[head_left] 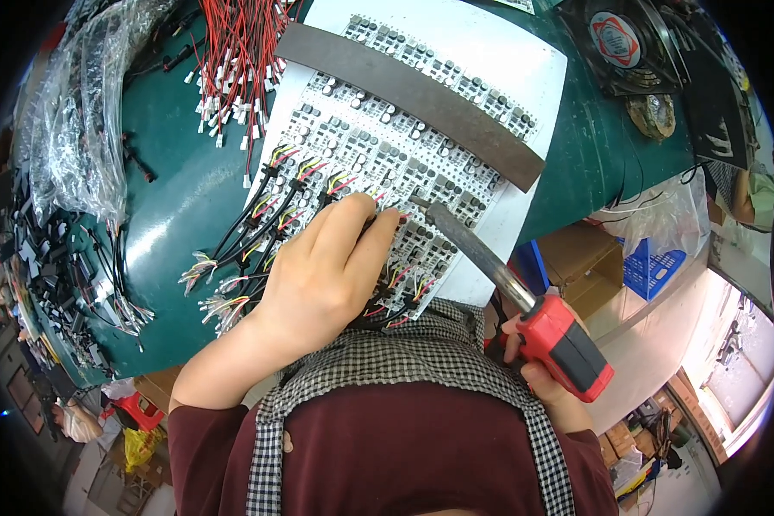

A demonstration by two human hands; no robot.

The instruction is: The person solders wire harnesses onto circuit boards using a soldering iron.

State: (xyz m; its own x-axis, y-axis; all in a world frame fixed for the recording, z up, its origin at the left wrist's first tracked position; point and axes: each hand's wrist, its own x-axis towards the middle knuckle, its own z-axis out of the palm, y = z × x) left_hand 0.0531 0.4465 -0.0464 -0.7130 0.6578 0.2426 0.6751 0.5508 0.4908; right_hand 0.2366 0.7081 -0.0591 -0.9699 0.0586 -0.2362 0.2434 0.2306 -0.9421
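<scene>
A white sheet of small circuit boards [378, 138] lies on the bench, its boards dotted with round and dark parts. Black cables [275, 219] with red, yellow and white wire ends run along its left and near edges. My left hand [310, 271] rests over the boards, thumb and fingers pinched round a cable whose coloured wire ends show by the fingertips. My right hand [546, 378] is closed round the red and black handle of a soldering gun [568, 344]. The gun's iron barrel points up left, its tip over the boards just right of my left fingertips.
A dark flat bar [421, 95] lies across the sheet. Red and black wires with white connectors [241, 95] hang at the far left, near plastic-wrapped parts [82, 120]. A fan [619, 43] stands far right. A cardboard box [585, 267] and blue basket [652, 268] sit right, below the bench.
</scene>
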